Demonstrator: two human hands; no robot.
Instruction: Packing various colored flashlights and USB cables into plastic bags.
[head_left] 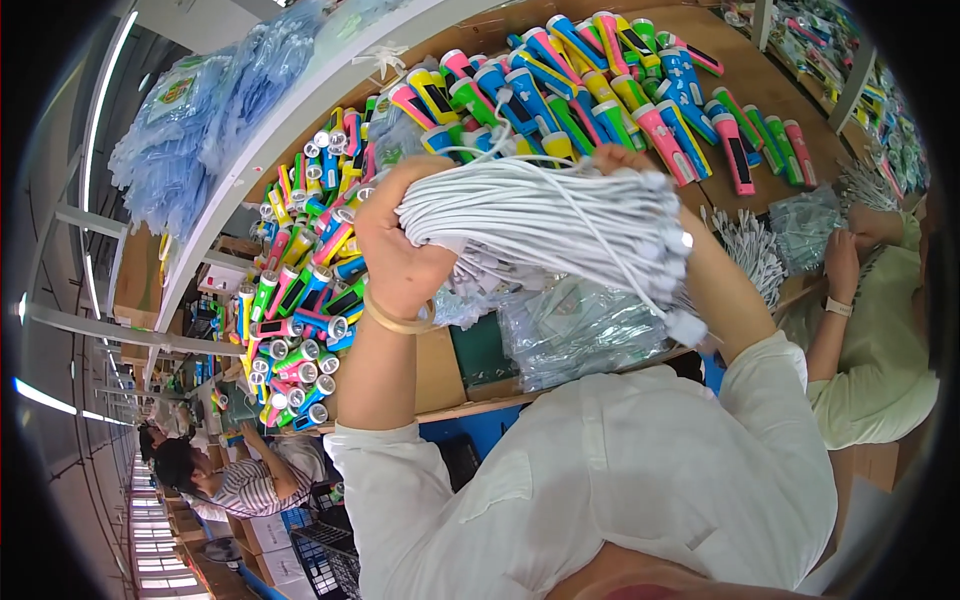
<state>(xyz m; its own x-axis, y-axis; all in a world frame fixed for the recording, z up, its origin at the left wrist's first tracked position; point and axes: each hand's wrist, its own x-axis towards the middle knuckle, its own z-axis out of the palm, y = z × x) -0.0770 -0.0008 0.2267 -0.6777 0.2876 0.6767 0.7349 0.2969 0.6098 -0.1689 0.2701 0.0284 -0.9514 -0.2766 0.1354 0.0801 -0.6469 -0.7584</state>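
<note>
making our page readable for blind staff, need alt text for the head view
A person's left hand grips a thick bundle of white cables, with the right hand at its other end, partly hidden behind it. Multicoloured flashlights are heaped beyond and to the left; clear plastic bags show below, a co-worker at right.

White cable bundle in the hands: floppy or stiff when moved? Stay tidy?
Likely floppy with some spring: strands of the white cable bundle curve smoothly. It may tangle: a stray connector sticks out from the bunch. Ends may swing: a lower connector juts below the rest.
</note>
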